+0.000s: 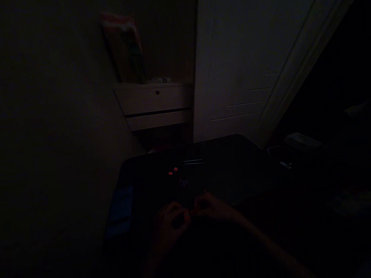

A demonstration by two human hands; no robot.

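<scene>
The room is very dark. My left hand (171, 223) and my right hand (210, 208) meet over the near part of a dark table (237, 169), fingers curled together around a small object with a faint red glint (190, 214). What the object is cannot be made out. Two small red pieces (173, 171) lie on the table just beyond the hands, with a thin pale stick-like item (193, 162) farther back.
A pale drawer unit (155, 103) stands against the far wall with a coloured bag (125, 46) on top. A white door (247, 68) rises on the right. A blue item (120, 210) lies at the table's left edge. Dim clutter sits at right.
</scene>
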